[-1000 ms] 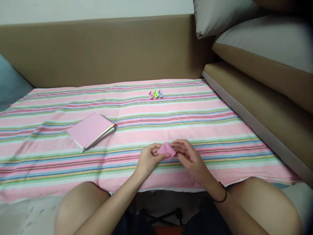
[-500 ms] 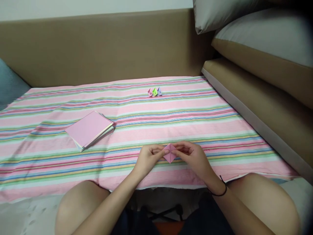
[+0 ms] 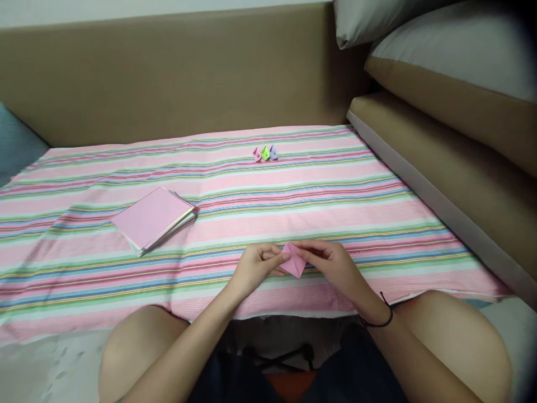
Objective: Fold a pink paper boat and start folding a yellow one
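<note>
A small pink folded paper (image 3: 296, 266), diamond-shaped with a crease down its middle, is held between both hands just above the near part of the striped cloth. My left hand (image 3: 260, 264) pinches its left side, thumb on top and fingers beneath. On the right side, my right hand (image 3: 326, 258) grips it near the upper edge with thumb and fingers. A dark band circles the right wrist. Farther back, three small folded paper pieces stand in a row: a pink one (image 3: 257, 155), a green one (image 3: 265, 153) and a lilac one (image 3: 273, 152).
A stack of paper sheets (image 3: 154, 218), pink on top, lies on the striped cloth (image 3: 226, 224) at the left. A brown backrest (image 3: 180, 78) rises behind. Brown and grey cushions (image 3: 444, 140) border the right side; a blue-grey cushion (image 3: 17, 143) is at far left.
The folded pink paper has turned slightly, its lower tip swinging to the right. Both hands still hold it, with the fingers shifted a little. The camera view has tilted slightly.
</note>
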### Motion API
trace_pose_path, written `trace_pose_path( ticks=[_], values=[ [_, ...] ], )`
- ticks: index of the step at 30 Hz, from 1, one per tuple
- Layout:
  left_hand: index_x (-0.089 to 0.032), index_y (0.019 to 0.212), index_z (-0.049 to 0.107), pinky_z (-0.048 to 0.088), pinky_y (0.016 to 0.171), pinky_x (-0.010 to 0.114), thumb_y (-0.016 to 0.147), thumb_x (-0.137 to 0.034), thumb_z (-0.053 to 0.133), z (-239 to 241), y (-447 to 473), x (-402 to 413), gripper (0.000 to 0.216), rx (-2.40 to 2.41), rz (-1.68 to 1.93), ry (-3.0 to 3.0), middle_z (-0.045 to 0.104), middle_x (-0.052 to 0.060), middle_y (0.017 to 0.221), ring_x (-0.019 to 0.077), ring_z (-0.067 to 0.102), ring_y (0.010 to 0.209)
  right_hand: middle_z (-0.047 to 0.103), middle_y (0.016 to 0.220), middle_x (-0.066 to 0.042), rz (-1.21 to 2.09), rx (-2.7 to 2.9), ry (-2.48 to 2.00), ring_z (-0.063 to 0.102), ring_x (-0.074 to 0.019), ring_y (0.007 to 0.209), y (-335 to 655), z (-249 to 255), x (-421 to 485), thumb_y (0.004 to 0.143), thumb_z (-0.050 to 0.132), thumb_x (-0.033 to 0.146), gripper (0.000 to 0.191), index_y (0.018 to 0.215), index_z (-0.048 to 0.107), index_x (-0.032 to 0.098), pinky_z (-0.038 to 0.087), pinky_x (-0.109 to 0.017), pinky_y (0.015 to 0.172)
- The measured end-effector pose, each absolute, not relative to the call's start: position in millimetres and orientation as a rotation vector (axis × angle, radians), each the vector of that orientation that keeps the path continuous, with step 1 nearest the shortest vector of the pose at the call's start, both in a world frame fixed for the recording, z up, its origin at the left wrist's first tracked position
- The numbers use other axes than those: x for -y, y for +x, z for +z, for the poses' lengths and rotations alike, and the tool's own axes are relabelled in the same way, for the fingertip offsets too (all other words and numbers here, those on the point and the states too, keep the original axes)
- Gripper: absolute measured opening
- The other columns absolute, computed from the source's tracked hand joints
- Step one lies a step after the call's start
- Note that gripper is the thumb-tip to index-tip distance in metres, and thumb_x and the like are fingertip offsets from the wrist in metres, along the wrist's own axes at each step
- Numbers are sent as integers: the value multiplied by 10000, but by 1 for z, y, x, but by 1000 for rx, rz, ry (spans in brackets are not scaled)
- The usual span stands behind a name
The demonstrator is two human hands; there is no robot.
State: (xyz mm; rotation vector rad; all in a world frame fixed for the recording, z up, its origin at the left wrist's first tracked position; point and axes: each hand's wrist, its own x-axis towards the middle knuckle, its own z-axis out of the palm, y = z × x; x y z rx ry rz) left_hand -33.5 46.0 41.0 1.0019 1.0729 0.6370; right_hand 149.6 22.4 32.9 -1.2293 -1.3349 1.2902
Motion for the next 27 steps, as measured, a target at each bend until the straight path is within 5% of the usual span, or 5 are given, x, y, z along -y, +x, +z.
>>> trace_pose_path(
  ticks=[9, 18, 27],
  values=[
    [-117, 725, 683, 547, 599, 230, 565, -453, 818, 40, -36, -47, 396, -1075, 580, 1090, 679, 19, 639, 154, 665, 594, 695, 1123, -9, 1272, 1454, -1236, 635, -219, 1057, 153, 26, -23, 839, 615, 347, 230, 1038, 715, 293, 512, -372, 921],
    [-143, 805, 727, 498, 650, 192, 643, -333, 796, 39, -36, -47, 259, -949, 786, 1212, 717, 29, 733, 139, 657, 700, 733, 953, -15, 1094, 1473, -1237, 674, -187, 913, 150, 39, -19, 827, 640, 324, 153, 928, 727, 249, 538, -298, 794],
    [-124, 726, 718, 433, 542, 195, 642, -360, 783, 42, -35, -43, 258, -1072, 790, 1223, 690, 42, 657, 119, 585, 576, 727, 982, -11, 1020, 1530, -1227, 664, -174, 939, 148, 41, -16, 845, 617, 297, 150, 948, 720, 258, 524, -284, 821]
  ],
)
